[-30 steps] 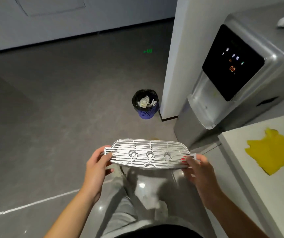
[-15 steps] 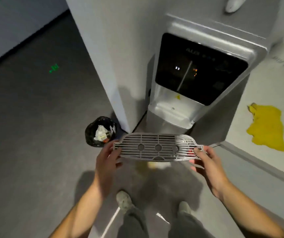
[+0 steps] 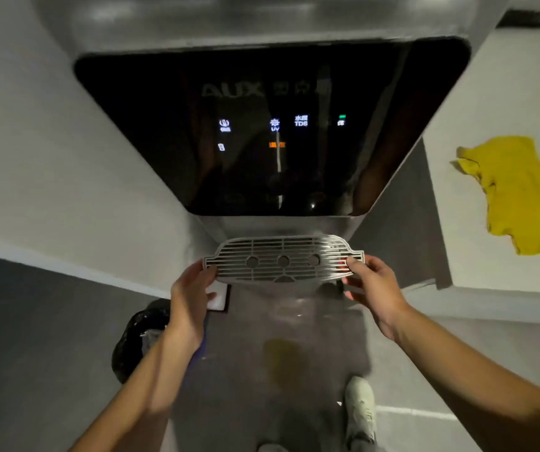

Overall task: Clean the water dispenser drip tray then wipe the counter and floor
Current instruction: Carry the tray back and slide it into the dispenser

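Observation:
I hold a silver slotted drip tray grille (image 3: 283,260) level, just below the black touch panel of the silver water dispenser (image 3: 272,132). My left hand (image 3: 190,295) grips its left end and my right hand (image 3: 371,283) grips its right end. The grille has three round holes in a row and a red mark by my right thumb. It sits right at the mouth of the dispenser's recess; I cannot tell whether it touches the machine. A crumpled yellow cloth (image 3: 520,194) lies on the white counter (image 3: 497,102) to the right.
A black-lined waste bin (image 3: 138,340) stands on the grey floor behind my left forearm. A yellowish patch (image 3: 283,360) marks the floor in front of the dispenser. My shoe (image 3: 360,409) is below it. A white wall (image 3: 50,158) rises at left.
I have stepped up to the dispenser and the view has turned toward it. The grille, held in both hands throughout, has moved forward to the recess under the panel.

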Available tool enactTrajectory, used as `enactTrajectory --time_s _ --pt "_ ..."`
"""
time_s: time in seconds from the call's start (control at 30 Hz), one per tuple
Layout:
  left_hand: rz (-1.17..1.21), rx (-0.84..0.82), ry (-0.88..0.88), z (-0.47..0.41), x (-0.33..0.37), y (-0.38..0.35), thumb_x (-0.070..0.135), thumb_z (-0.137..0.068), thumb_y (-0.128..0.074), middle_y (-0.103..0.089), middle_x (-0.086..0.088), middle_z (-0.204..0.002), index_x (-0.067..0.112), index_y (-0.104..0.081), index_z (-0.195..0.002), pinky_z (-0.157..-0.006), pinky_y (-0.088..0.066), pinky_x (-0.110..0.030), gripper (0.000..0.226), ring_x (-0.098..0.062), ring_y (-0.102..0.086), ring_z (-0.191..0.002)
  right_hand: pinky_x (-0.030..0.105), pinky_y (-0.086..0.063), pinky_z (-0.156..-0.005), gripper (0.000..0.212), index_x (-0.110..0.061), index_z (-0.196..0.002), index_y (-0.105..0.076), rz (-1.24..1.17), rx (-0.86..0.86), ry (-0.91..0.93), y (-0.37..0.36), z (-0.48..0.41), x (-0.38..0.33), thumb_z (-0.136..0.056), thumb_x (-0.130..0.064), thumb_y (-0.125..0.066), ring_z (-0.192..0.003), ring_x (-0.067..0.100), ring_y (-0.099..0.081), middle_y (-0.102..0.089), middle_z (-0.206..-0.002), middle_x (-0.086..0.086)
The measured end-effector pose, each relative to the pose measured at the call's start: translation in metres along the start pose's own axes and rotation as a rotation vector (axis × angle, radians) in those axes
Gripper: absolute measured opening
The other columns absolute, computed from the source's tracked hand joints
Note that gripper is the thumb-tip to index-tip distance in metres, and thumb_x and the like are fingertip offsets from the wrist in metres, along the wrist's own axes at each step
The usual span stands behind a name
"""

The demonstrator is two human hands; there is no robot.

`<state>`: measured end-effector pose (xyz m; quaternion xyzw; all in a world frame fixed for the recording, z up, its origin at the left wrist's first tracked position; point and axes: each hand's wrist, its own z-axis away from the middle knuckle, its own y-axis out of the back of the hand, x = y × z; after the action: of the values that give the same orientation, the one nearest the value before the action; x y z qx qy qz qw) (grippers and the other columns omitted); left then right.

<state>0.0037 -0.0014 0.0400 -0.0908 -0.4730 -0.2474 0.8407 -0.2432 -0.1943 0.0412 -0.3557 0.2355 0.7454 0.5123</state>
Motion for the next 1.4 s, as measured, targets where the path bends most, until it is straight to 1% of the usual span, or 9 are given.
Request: enactTrajectory --time_s 0.17,0.27,0.4,0.67,1.0,1.13,1.27,1.33,1.4 --pt "0.059 0.041 0.118 -0.047 -0.031 -0.020 0.014 -0.107 -0.050 -0.074 -0.005 -0.112 0.011 -0.070 -0.123 -0.084 -0.049 -0.035 0.025 -0.025 -0.065 -0.108 0.033 -0.054 -0.070 0.022 -0.010 -0.120 -0.064 0.005 0.064 0.008 -0.014 -0.048 0.031 -0.104 -0.025 -0.060 -0.087 0.020 -0.065 -0.071 -0.104 0.008" --pt "0.020 0.007 0.066 -0.053 -0.039 -0.022 0.012 -0.106 -0.052 -0.082 0.009 -0.092 0.020 -0.075 -0.110 -0.084 -0.053 -0.031 0.025 -0.015 -0.073 -0.095 0.036 -0.058 -0.076 0.021 -0.012 -0.121 -0.066 0.040 0.075 0.003 -0.017 -0.061 0.044 -0.106 -0.024 -0.057 -0.096 0.024 -0.071 -0.075 -0.109 0.007" --pt "-0.020 -0.046 0.021 -0.060 -0.039 -0.023 0.012 -0.108 -0.045 -0.082 0.014 -0.100 0.024 -0.074 -0.115 -0.091 -0.051 -0.032 0.032 -0.003 -0.075 -0.095 0.045 -0.059 -0.082 0.013 -0.017 -0.110 -0.071 0.073 0.077 0.020 -0.015 -0.068 0.050 -0.104 -0.022 -0.060 -0.094 0.024 -0.071 -0.076 -0.110 0.011" --pt "-0.036 -0.014 0.039 -0.072 -0.026 -0.036 0.012 -0.109 -0.048 -0.081 0.015 -0.088 0.022 -0.074 -0.101 -0.088 -0.051 -0.034 0.029 -0.012 -0.073 -0.097 0.030 -0.057 -0.066 0.017 -0.018 -0.113 -0.072 0.078 0.070 -0.008 -0.017 -0.073 0.042 -0.103 -0.027 -0.062 -0.086 0.010 -0.070 -0.075 -0.094 -0.005" --pt "-0.090 -0.022 0.056 -0.075 -0.024 -0.043 0.018 -0.110 -0.046 -0.072 -0.009 -0.128 0.011 -0.068 -0.132 -0.107 -0.047 -0.049 0.031 -0.026 -0.064 -0.121 0.025 -0.052 -0.055 0.020 -0.024 -0.111 -0.074 0.170 0.069 0.018 -0.016 -0.087 0.043 -0.104 -0.036 -0.059 -0.076 0.011 -0.068 -0.073 -0.086 -0.005" --pt "-0.120 -0.052 0.069 -0.070 -0.019 -0.044 0.020 -0.112 -0.043 -0.071 -0.002 -0.122 0.019 -0.068 -0.124 -0.097 -0.051 -0.042 0.028 -0.026 -0.062 -0.123 0.028 -0.051 -0.056 0.032 -0.025 -0.124 -0.069 0.258 0.047 -0.006 -0.015 -0.084 0.039 -0.103 -0.044 -0.057 -0.088 0.017 -0.067 -0.071 -0.103 0.001" --pt "0.076 0.079 0.114 -0.056 -0.009 -0.043 0.016 -0.111 -0.043 -0.048 -0.012 -0.148 0.008 -0.036 -0.157 -0.124 -0.028 -0.043 0.047 -0.028 -0.046 -0.143 0.034 -0.054 -0.063 0.049 -0.019 -0.136 -0.053 0.391 0.025 -0.103 -0.006 -0.060 0.018 -0.098 -0.050 -0.059 -0.115 0.029 -0.062 -0.056 -0.135 0.007" --pt "-0.070 0.111 0.034 -0.033 0.001 -0.045 0.015 -0.108 -0.052 -0.054 -0.013 -0.140 0.007 -0.042 -0.151 -0.111 -0.039 -0.031 0.045 -0.028 -0.053 -0.133 0.036 -0.056 -0.069 0.038 -0.022 -0.130 -0.056 0.445 -0.034 -0.107 0.002 -0.024 0.007 -0.098 -0.040 -0.062 -0.112 0.027 -0.063 -0.060 -0.134 0.009" --pt "-0.275 0.079 -0.074 0.001 0.009 -0.049 0.014 -0.105 -0.059 -0.064 -0.015 -0.131 0.010 -0.052 -0.141 -0.099 -0.049 -0.034 0.037 -0.027 -0.061 -0.121 0.035 -0.054 -0.072 0.025 -0.023 -0.121 -0.064 0.528 -0.180 -0.115 0.011 0.023 -0.005 -0.099 -0.034 -0.063 -0.095 0.020 -0.064 -0.069 -0.115 0.010"
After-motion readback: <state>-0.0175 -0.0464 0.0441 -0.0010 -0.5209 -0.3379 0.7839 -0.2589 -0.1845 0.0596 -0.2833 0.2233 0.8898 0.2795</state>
